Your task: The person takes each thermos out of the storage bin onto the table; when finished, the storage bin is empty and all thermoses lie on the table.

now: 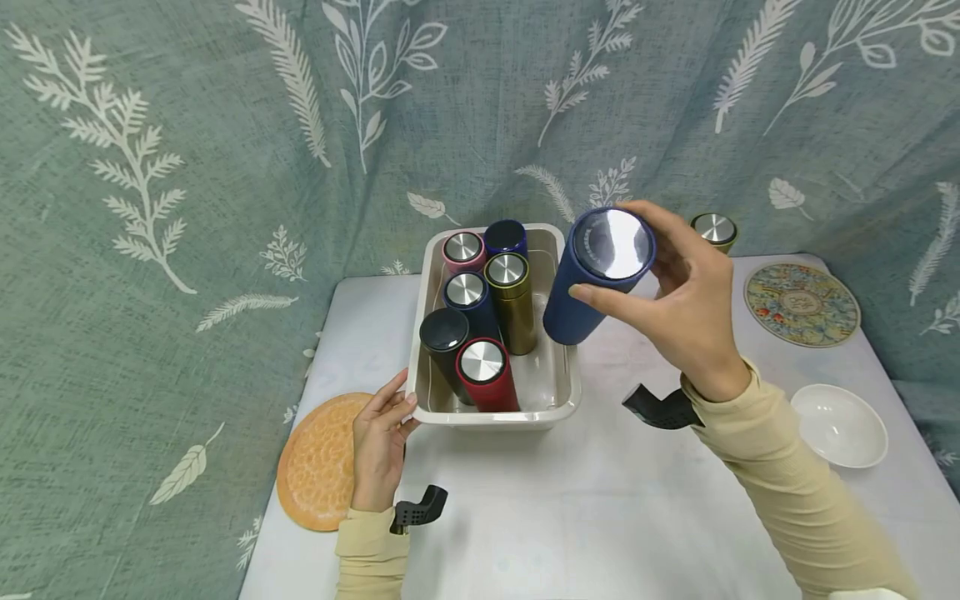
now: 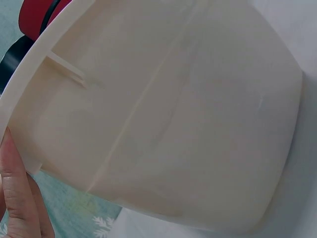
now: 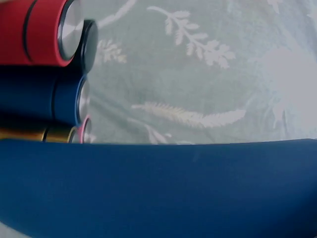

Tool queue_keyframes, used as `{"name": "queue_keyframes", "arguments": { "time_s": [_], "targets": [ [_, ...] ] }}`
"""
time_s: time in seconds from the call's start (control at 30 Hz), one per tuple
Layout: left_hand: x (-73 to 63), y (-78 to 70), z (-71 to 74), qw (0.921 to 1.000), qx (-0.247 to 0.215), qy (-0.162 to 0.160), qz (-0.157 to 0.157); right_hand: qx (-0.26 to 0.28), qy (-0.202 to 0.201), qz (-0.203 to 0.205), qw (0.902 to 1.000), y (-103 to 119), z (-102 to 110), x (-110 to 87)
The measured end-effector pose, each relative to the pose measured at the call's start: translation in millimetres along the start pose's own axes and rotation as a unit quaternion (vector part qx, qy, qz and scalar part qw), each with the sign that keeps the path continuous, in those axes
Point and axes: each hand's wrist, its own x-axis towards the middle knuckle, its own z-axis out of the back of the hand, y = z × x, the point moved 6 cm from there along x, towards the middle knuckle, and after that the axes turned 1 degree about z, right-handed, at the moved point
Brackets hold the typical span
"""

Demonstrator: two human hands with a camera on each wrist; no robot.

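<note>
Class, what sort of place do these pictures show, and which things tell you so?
Probably an indoor corner set up for recording: leaf-patterned fabric hangs behind and beside a white table, and the person wears black wrist devices. The room beyond is hidden.

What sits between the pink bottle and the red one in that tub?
In the head view, a silver-lidded blue bottle stands between them in the tub; the black bottle is just off to the left.
</note>
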Motion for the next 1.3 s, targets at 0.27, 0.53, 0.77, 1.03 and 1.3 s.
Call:
{"name": "queue_keyframes", "arguments": {
  "time_s": [0.27, 0.53, 0.77, 1.03, 1.3],
  "targets": [
    [-0.6, 1.4, 1.0, 1.0, -0.005, -0.002, 0.007, -0.011, -0.017, 0.013, 0.9997, -7.6, 8.5, 1.8],
    [-0.8, 0.9, 1.0, 0.9999, -0.011, 0.0, 0.005, -0.052, -0.043, -0.001, 0.9977, -25.0, 26.0, 2.8],
    [-1.6, 0.5, 1.4, 0.9999, -0.013, -0.003, 0.005, -0.101, -0.056, -0.057, 0.9917, -62.3, 38.6, 0.9],
    [-0.4, -0.5, -0.5, 1.0, 0.005, 0.006, -0.001, -0.147, -0.057, -0.152, 0.9758, -110.4, 52.3, -7.7],
    [-0.3, -0.4, 0.6, 1.0, 0.005, 0.0, 0.0, -0.197, -0.041, -0.202, 0.9585, -146.7, 56.5, -15.4]
  ]
}}
